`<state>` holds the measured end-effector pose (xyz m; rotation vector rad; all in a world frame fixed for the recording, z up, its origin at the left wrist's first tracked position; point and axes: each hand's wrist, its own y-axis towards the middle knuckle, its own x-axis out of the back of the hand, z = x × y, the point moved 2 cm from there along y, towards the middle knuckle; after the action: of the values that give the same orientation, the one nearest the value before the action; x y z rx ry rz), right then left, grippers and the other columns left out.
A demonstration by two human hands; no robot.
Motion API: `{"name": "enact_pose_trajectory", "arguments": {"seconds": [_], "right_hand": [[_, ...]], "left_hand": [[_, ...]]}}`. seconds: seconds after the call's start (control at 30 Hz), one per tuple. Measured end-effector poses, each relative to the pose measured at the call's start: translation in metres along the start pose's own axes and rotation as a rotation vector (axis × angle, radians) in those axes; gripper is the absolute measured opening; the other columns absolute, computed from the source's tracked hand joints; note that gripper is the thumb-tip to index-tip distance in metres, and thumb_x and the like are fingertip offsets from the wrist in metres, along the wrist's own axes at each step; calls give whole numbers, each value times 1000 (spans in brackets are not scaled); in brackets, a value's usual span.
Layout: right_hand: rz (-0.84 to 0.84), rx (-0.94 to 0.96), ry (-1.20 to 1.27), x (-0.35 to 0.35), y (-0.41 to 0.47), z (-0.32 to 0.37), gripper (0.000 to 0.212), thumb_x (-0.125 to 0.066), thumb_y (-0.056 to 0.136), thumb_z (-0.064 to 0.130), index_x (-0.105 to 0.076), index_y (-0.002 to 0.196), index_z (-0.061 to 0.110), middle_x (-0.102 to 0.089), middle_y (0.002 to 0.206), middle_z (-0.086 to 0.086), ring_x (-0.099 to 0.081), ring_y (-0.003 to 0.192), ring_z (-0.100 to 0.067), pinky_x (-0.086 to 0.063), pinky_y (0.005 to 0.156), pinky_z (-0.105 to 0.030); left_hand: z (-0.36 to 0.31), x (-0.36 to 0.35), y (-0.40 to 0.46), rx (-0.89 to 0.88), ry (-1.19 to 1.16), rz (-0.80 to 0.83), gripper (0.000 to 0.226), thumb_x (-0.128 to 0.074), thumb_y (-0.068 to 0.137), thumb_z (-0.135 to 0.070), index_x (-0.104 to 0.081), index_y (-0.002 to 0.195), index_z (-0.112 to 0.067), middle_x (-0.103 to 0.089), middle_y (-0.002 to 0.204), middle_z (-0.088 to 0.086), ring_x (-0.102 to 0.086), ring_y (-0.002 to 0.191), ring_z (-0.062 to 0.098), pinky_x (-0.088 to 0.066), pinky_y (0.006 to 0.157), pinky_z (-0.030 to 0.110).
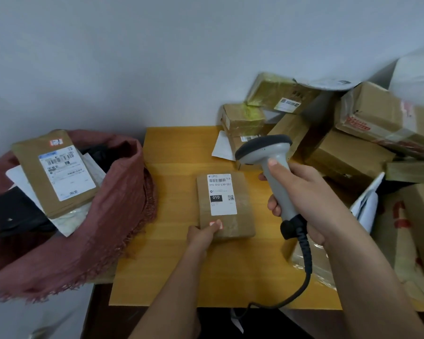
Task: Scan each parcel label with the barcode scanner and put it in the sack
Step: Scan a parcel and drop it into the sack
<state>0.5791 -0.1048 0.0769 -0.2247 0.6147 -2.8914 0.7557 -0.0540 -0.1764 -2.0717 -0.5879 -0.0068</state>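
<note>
Head view, looking down at a small flat parcel [224, 205] lying label-up in the middle of the yellow bench [171, 152], white label [222, 194] with barcode at its far end. Looks light and fairly stiff, cardboard wrapped in glossy tape, so probably a bit slick (just guessing from the shine). Best taken by a near corner or along a long edge, thumb on top, fingers under, keeping clear of the label.

Left hand [202, 234] pinching the near-left corner, thumb pressed on the little red sticker there, rest of the fingers tucked out of sight. Right hand [301, 192] wrapped tight round the grip of the grey barcode scanner [271, 167], thumb up on the neck, head hanging over the far end of the parcel, coiled cable trailing off the bench's near edge.

Red sack [123, 204] just left of the bench, mouth open, another labelled parcel [56, 172] already resting on top. Pile of boxes [340, 148] waiting on the right.
</note>
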Motion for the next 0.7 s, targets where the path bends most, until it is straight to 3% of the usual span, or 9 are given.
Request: {"name": "enact_pose_trajectory", "arguments": {"seconds": [0.07, 0.17, 0.3, 0.4, 0.5, 0.57, 0.7], "right_hand": [[13, 2, 37, 2, 2, 1, 22, -62, 95, 38, -62, 103, 17, -72, 89, -15, -58, 52, -13, -50, 52, -26], [57, 3, 137, 2, 10, 6, 20, -71, 90, 24, -62, 104, 12, -71, 66, 0, -55, 44, -9, -45, 43, -19], [106, -28, 246, -13, 26, 13, 23, -73, 86, 7, -62, 106, 6, -75, 98, -11, -58, 45, -10, -46, 41, -20], [187, -85, 342, -41, 34, 9, 25, -69, 89, 2, -60, 113, 5, -75, 103, -11, -58, 48, -12, -47, 43, -21], [254, -138, 412, -74, 33, 2, 27, -66, 91, 0, -58, 115, 7, -72, 109, -15, -62, 53, -12, -50, 48, -21], [299, -162, 436, -94, 31, -3, 31, -66, 91, -1, -57, 120, 7, -69, 113, -18, -66, 59, -14, -53, 52, -22], [326, -176, 467, -125, 34, -9, 40, -67, 90, -1, -56, 127, 7, -62, 117, -20, -70, 79, -24, -58, 60, -28]], "left_hand": [[-10, 5, -2, -44, -78, 21, 56, -83, 76, -31, -49, 115, -9, -60, 123, 10, -61, 106, 27, -54, 94, 43], [-33, 25, -11, -165, -81, -18, 52, -82, 78, -28, -51, 117, -11, -64, 118, 8, -64, 104, 26, -53, 95, 45], [-67, 82, -40, -356, -165, -96, 49, -80, 80, -30, -50, 117, -21, -63, 116, 2, -65, 101, 22, -56, 91, 43], [-86, 148, -68, -487, -268, -248, 44, -80, 80, -32, -54, 115, -24, -67, 112, -1, -70, 94, 17, -60, 78, 36], [-98, 215, -87, -567, -342, -436, 41, -77, 82, -30, -53, 115, -22, -67, 111, -2, -68, 96, 14, -57, 82, 32], [-102, 256, -88, -578, -347, -534, 46, -76, 84, -32, -51, 120, -17, -65, 113, 1, -68, 95, 14, -58, 79, 31], [-105, 312, -61, -459, -245, -643, 54, -73, 83, -39, -56, 122, -5, -64, 118, 9, -64, 105, 24, -54, 91, 43]]}}
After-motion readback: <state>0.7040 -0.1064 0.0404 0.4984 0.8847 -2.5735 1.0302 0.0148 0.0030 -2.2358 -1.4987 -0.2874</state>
